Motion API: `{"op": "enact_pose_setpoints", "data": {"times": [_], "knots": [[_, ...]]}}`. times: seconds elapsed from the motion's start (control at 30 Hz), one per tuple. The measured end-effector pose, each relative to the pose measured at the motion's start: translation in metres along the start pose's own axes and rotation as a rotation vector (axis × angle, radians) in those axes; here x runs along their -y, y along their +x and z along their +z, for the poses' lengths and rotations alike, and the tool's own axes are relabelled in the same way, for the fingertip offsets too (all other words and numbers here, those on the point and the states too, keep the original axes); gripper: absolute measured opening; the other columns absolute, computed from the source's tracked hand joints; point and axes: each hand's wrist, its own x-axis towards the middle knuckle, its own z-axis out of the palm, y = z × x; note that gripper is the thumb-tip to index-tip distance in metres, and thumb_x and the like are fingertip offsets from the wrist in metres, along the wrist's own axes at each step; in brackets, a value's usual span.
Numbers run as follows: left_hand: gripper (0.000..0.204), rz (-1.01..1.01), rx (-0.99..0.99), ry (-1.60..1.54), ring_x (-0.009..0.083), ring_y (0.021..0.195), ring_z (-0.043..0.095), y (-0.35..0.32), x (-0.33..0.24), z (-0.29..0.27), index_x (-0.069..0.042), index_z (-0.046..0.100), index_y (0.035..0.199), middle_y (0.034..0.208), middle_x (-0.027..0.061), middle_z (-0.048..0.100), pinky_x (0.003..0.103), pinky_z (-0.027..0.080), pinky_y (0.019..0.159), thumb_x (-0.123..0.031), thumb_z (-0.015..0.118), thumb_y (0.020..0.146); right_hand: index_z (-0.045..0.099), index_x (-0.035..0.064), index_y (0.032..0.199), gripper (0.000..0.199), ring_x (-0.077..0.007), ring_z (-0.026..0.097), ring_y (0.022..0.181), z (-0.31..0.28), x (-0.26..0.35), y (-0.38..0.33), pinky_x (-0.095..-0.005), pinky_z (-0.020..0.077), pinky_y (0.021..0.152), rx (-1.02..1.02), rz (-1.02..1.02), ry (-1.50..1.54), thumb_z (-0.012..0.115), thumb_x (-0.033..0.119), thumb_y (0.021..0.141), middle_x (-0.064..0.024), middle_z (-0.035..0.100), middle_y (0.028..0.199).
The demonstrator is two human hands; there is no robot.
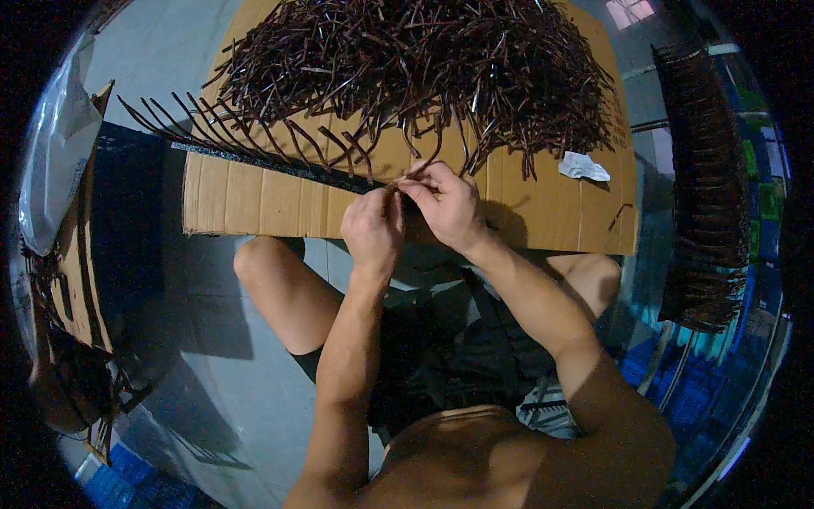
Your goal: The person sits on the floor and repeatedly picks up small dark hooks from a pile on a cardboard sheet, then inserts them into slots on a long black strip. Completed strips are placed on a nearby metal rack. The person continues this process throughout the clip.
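Note:
A long dark strip (284, 163) slants across the near part of a cardboard sheet (254, 204), with several thin brown strands (227, 125) standing up from it in a row. My left hand (373, 227) is closed around the strip's right end. Close beside it, my right hand (448, 204) pinches a curved brown strand (438, 140), whose upper part rises above my fingers. The fingertips of both hands meet at the strip, so the exact join is hidden. Beyond my hands lies a big tangled pile of similar brown strands (407, 68).
A crumpled white paper (583, 167) and one loose strand (619, 217) lie on the cardboard's right side. Finished-looking rows of dark strands (708, 195) hang on a rack at right. A clear plastic bag (59, 161) stands at left. My bent legs flank the cardboard's near edge.

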Motion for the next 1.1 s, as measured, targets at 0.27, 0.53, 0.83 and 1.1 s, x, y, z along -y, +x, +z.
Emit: {"op": "enact_pose_setpoints", "data": {"times": [0.27, 0.53, 0.83, 1.1], "knots": [[0.007, 0.026, -0.052, -0.011, 0.0293, 0.069, 0.059, 0.001, 0.000, 0.002, -0.005, 0.064, 0.084, 0.075, 0.0110, 0.063, 0.038, 0.047, 0.062, -0.011, 0.064, 0.080, 0.058, -0.0042, 0.096, 0.013, -0.0150, 0.067, 0.082, -0.008, 0.011, 0.002, -0.0263, 0.0528, 0.072, 0.044, -0.029, -0.102, 0.062, 0.005, 0.087, -0.0101, 0.068, 0.085], [0.007, 0.045, -0.059, 0.067, 0.0283, 0.067, 0.059, -0.001, 0.008, 0.007, -0.005, 0.063, 0.081, 0.072, 0.0102, 0.062, 0.038, 0.047, 0.061, -0.012, 0.066, 0.079, 0.061, -0.0014, 0.093, 0.013, -0.0149, 0.067, 0.076, -0.002, 0.007, 0.004, -0.0266, 0.0526, 0.066, 0.032, -0.080, -0.141, 0.064, 0.009, 0.086, -0.0100, 0.068, 0.082], [0.007, 0.116, -0.087, 0.187, 0.0281, 0.064, 0.057, 0.012, -0.013, -0.008, -0.006, 0.062, 0.078, 0.068, 0.0094, 0.060, 0.038, 0.045, 0.059, -0.011, 0.065, 0.079, 0.061, -0.0005, 0.091, 0.012, -0.0158, 0.067, 0.073, 0.000, 0.012, 0.003, -0.0272, 0.0516, 0.064, -0.020, -0.013, -0.184, 0.065, 0.009, 0.085, -0.0101, 0.068, 0.078], [0.008, 0.123, -0.055, 0.112, 0.0287, 0.064, 0.056, 0.008, -0.005, -0.006, -0.004, 0.058, 0.078, 0.070, 0.0096, 0.060, 0.039, 0.045, 0.058, -0.009, 0.065, 0.077, 0.062, -0.0013, 0.090, 0.012, -0.0198, 0.066, 0.077, -0.005, 0.003, 0.005, -0.0281, 0.0505, 0.068, 0.062, -0.263, -0.317, 0.064, 0.009, 0.084, -0.0100, 0.066, 0.084]]}}
